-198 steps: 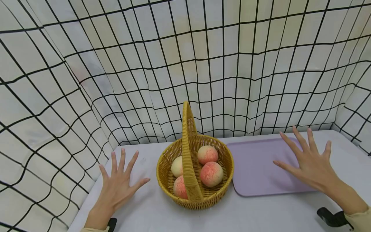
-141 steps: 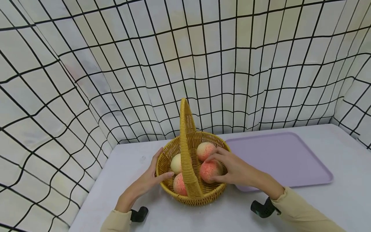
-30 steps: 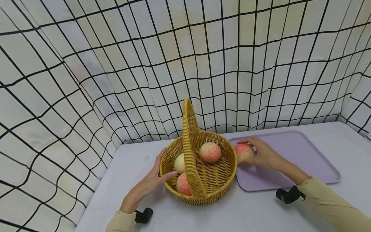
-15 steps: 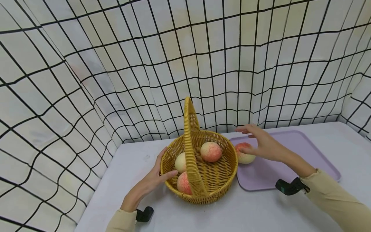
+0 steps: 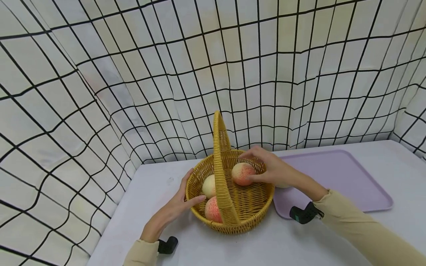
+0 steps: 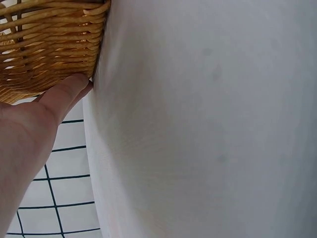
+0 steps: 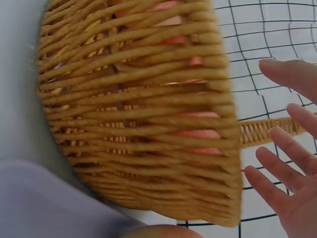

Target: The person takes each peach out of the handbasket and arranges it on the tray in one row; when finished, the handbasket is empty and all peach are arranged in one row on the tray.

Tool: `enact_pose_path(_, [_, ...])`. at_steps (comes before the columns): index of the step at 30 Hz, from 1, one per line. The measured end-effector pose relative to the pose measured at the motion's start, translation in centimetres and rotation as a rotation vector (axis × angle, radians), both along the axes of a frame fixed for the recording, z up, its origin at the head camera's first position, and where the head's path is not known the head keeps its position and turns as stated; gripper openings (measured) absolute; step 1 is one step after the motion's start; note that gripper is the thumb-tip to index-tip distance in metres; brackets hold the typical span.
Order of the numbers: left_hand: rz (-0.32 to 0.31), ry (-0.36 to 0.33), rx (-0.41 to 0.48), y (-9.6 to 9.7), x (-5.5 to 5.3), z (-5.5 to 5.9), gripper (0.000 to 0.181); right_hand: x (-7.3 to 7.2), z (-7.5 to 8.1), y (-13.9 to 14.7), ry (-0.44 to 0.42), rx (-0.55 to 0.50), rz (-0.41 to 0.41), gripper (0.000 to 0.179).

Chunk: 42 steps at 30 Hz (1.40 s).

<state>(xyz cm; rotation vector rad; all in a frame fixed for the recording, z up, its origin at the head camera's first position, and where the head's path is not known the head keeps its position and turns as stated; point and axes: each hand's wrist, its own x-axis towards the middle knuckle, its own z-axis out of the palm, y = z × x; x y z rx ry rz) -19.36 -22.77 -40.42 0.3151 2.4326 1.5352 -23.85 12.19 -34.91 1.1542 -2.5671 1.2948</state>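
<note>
A yellow wicker basket (image 5: 247,225) with a tall arched handle (image 5: 223,173) stands on the table. My left hand (image 5: 174,208) holds its left side, thumb over the rim and fingers along the outside wall. Inside lie a pink-and-cream peach (image 5: 243,173) at the back right, a pale peach (image 5: 208,186) and a redder peach (image 5: 213,210) partly behind the handle. My right hand (image 5: 274,168) reaches over the right rim, its fingers spread about the back-right peach; the right wrist view shows them apart. Another peach (image 5: 282,185) is mostly hidden beneath that hand.
A flat lilac tray (image 5: 346,181) lies right of the basket, its left end close to the basket wall. A white cloth table (image 5: 266,247) is under everything. Black netting (image 5: 253,88) over white sheeting encloses the back and sides.
My right hand took one peach from the basket to the tray's left end and let it go there. It then moved back left over the basket. The left hand keeps holding the basket.
</note>
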Motion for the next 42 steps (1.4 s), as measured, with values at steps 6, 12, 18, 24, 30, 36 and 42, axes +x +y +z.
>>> enact_pose_path(6, [-0.004,-0.001,0.006,0.2,0.0,-0.1,0.107,-0.7,-1.0,-1.2,-0.042,0.055,0.022,0.058])
enact_pose_path(12, [-0.008,-0.004,0.010,0.4,0.0,-0.1,0.107,-1.6,-2.0,-1.8,-0.038,0.138,0.019,0.055])
enact_pose_path(18, [-0.019,0.015,0.004,0.5,0.0,0.2,0.105,-1.9,-2.3,-2.1,0.043,0.216,0.036,0.050])
enact_pose_path(24, [-0.015,0.013,0.003,0.6,0.0,0.3,0.105,-2.0,-2.4,-2.2,0.025,0.269,0.048,0.051])
enact_pose_path(30, [-0.005,0.010,-0.003,0.4,0.0,0.2,0.105,-2.1,-2.6,-2.6,0.001,0.302,0.053,0.055])
enact_pose_path(36, [-0.008,0.007,-0.002,0.2,0.0,0.1,0.105,-2.1,-2.6,-2.8,0.000,0.286,0.034,0.055])
enact_pose_path(42, [-0.004,0.002,-0.008,0.0,0.0,0.1,0.105,-1.1,-1.5,-2.4,-0.015,0.112,0.028,0.057])
